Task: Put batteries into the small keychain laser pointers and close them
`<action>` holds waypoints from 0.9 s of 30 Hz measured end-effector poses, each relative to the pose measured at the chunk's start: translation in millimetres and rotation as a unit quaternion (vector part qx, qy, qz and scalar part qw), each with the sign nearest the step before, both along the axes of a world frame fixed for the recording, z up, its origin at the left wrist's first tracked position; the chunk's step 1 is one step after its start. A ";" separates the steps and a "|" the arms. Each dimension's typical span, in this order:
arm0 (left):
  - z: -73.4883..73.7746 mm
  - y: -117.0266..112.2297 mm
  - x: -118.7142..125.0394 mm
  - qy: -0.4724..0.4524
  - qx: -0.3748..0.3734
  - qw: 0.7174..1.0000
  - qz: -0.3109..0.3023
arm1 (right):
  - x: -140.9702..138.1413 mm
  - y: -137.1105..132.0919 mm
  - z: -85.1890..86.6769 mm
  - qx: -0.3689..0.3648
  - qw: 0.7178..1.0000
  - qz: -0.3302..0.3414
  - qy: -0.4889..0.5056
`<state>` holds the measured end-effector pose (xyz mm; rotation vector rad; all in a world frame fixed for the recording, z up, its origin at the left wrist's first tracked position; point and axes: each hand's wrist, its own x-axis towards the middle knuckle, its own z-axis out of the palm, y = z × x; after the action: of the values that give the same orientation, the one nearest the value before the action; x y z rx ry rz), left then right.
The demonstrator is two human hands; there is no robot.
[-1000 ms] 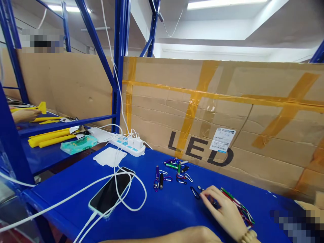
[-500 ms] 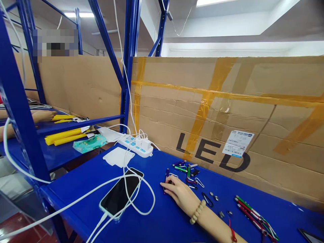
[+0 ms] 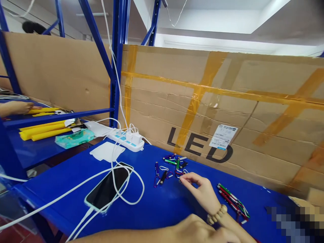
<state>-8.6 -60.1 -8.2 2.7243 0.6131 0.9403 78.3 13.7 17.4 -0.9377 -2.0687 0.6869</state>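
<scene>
My right hand (image 3: pixel 201 194), with a bead bracelet at the wrist, rests on the blue bench (image 3: pixel 162 206). Its thumb and forefinger are pinched together at the edge of a scatter of small coloured keychain flashlights and clips (image 3: pixel 172 165); what they hold is too small to name. A bundle of red and green pens (image 3: pixel 234 202) lies just right of this hand. My left forearm crosses the bottom of the view, and my left hand (image 3: pixel 202 233) shows only its back below the right wrist, its fingers hidden.
A phone (image 3: pixel 107 187) on a looped white cable lies at left, behind it a white cloth (image 3: pixel 107 152) and power strip (image 3: pixel 128 140). A taped cardboard wall marked LED (image 3: pixel 215 111) backs the bench. On the neighbouring bench lie yellow tubes (image 3: pixel 43 130), a wipes pack (image 3: pixel 74 137) and another person's hand (image 3: pixel 15 108).
My right hand went from beside the pens left to the flashlights, and is now pulled back a little with the fingers pinched. My left forearm has come back into view at the bottom.
</scene>
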 end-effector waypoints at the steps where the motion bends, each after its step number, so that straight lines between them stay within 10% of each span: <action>1: 0.5 0.1 0.9 -0.013 -0.047 0.998 0.038 | 13.2 -0.5 1.1 -0.037 0.999 -0.024 0.026; 5: 2.2 5.6 2.1 -0.047 -0.241 0.954 0.170 | 61.3 -4.2 2.3 -0.103 0.981 -0.095 0.136; 8: 1.0 15.3 2.4 -0.084 -0.332 0.927 0.155 | 84.0 -11.2 1.1 -0.133 0.973 -0.108 0.158; 18: 6.4 28.6 2.5 -0.110 -0.364 0.919 0.109 | 90.3 -29.9 -13.8 -0.245 0.958 0.021 0.147; 27: 4.7 29.4 2.3 -0.125 -0.379 0.912 0.098 | 89.2 -28.6 -21.2 -0.260 0.955 -0.010 0.141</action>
<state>-6.3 -30.7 -3.6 1.8491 0.9656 0.8365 167.6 -14.8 -3.8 -1.0678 -1.6485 1.3145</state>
